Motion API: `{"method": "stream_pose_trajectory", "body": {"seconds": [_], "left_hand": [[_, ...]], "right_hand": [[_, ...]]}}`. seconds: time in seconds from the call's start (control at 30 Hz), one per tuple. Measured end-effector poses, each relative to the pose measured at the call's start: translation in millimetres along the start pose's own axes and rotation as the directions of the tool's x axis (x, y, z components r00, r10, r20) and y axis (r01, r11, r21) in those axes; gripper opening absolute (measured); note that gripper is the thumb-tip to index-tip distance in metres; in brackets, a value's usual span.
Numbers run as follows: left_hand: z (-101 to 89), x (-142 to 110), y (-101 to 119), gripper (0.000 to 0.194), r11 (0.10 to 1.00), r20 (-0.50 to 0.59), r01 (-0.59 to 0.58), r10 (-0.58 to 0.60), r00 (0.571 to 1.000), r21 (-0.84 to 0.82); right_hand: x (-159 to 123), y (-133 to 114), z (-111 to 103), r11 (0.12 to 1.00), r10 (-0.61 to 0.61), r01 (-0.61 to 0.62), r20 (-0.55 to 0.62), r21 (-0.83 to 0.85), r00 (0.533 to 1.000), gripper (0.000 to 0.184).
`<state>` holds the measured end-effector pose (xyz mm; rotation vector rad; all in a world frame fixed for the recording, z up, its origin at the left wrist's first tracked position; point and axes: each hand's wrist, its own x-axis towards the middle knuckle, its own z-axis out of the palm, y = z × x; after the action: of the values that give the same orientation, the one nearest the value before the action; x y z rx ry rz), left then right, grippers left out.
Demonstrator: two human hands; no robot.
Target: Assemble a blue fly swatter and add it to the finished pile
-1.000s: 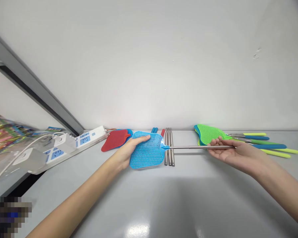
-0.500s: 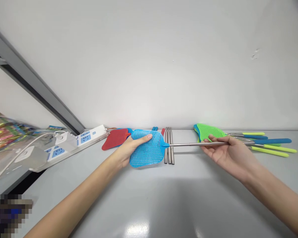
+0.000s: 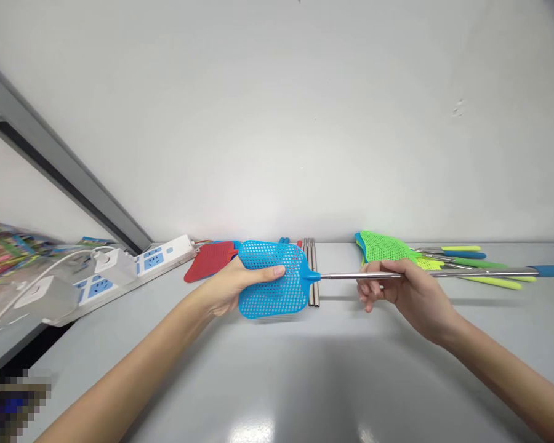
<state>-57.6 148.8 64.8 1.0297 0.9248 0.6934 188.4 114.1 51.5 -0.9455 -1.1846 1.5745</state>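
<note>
A blue plastic fly swatter [image 3: 270,298] with a long steel shaft [image 3: 346,276] is being held in the air above the pale grey counter [image 3: 305,381]. Its long axis is running almost level from left to right, parallel to the counter's back edge. The mesh head is sitting on the left and the blue grip [image 3: 551,271] is reaching out past the right hand.

The left hand [image 3: 233,286] is nearest the head and is clasping its lower left side, with the thumb lying across the mesh. The right hand [image 3: 409,289] is closing narrowly around the shaft, its fingers curling under the steel.

Behind the hands, loose steel tubes [image 3: 312,258] are lying beside a red mesh swatter head [image 3: 207,261], while a green mesh swatter head [image 3: 383,247] and yellow-green handles [image 3: 493,282] are resting to the right.
</note>
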Motion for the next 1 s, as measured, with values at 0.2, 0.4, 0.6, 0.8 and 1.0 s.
{"method": "stream_pose_trajectory", "body": {"seconds": [0.2,0.4,0.6,0.8,1.0], "left_hand": [[2.0,-4.3,0.0,0.026,0.995,-0.074,-0.058,0.064,0.995,0.079],[3.1,-1.5,-10.9,0.027,0.999,-0.092,-0.018,0.022,0.995,0.046],[4.4,1.6,-16.2,0.026,1.0,-0.1,0.002,-0.002,0.995,0.001],[7.1,2.5,-20.9,0.028,1.0,-0.116,-0.011,0.012,0.993,0.011],[10.8,2.4,-24.9,0.026,0.995,-0.14,-0.082,0.088,0.986,0.049]], "right_hand": [[-4.4,5.3,1.1,1.0,0.019,-0.017,0.094,-0.021,0.995,0.044],[-3.9,19.1,0.6,0.999,-0.031,0.031,0.074,0.008,0.997,0.042],[-3.0,28.8,1.1,0.991,-0.047,0.042,0.038,0.129,0.998,0.04],[-2.3,36.7,-0.3,0.991,-0.061,0.058,0.016,0.123,0.998,0.04],[-3.3,33.7,2.8,0.99,-0.049,0.052,-0.027,0.133,0.998,0.04]]}}
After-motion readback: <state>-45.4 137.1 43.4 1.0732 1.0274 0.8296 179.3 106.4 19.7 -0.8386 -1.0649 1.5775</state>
